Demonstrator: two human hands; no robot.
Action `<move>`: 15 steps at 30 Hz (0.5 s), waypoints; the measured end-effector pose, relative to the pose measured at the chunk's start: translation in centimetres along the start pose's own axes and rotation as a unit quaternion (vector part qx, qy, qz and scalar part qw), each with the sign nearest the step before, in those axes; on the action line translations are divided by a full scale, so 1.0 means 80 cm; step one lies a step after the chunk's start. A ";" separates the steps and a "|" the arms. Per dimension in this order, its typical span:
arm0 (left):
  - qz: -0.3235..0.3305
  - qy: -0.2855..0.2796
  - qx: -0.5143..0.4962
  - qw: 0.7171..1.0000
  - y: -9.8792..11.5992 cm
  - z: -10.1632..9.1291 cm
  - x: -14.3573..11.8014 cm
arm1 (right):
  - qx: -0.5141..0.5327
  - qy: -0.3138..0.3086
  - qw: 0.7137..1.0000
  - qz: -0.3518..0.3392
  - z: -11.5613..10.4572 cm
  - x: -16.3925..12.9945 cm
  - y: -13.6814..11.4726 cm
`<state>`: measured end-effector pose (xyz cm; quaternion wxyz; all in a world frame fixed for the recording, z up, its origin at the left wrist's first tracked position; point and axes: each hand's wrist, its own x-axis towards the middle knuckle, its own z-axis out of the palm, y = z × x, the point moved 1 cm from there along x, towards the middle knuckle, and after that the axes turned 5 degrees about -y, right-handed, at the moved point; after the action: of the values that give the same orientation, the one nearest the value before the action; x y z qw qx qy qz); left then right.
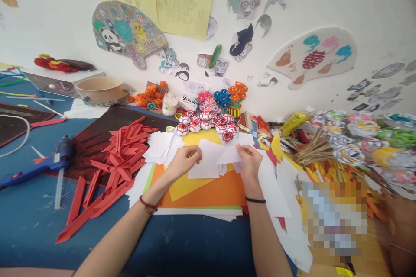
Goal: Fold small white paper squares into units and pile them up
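Note:
My right hand [251, 162] pinches a small sheet of white paper [229, 156] by its right end. My left hand [184, 160] is closed, its fingers curled beside a larger white sheet [204, 161]; whether it grips anything is hidden. Both hands are over a stack of coloured paper, with an orange sheet [198, 197] and a yellow sheet [182, 187] showing. White paper squares [162, 147] lie to the left of my left hand. Behind the hands is a cluster of red and white paper flowers [208, 123].
Folded red paper strips [121, 156] are heaped at left, with a blue glue gun [48, 162] beyond. A glass jar [169, 104] and a beige bowl [99, 88] stand near the wall. At right are brown sticks [312, 147], paper flowers [364, 123] and another person's arm [403, 225].

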<state>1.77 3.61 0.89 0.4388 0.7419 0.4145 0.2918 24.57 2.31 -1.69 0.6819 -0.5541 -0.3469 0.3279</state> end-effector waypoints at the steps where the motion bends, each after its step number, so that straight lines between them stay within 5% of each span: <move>1: 0.002 0.019 0.019 1.000 0.000 0.001 0.001 | 0.006 -0.013 1.000 0.008 0.003 -0.002 0.000; 7: -0.011 0.073 0.064 0.995 -0.003 0.010 0.002 | 0.041 -0.086 0.995 0.008 0.035 -0.028 -0.002; 12: -0.028 0.145 0.008 0.989 -0.011 -0.005 0.004 | -0.014 -0.261 0.962 0.078 0.039 -0.034 -0.011; 15: -0.031 0.133 -0.006 0.991 -0.011 -0.012 0.005 | -0.061 -0.361 0.924 0.112 0.037 -0.035 -0.014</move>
<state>0.88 4.56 0.55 0.3929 0.6810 0.4901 0.3763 20.60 1.34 -0.42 0.4344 -0.4735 -0.5248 0.5583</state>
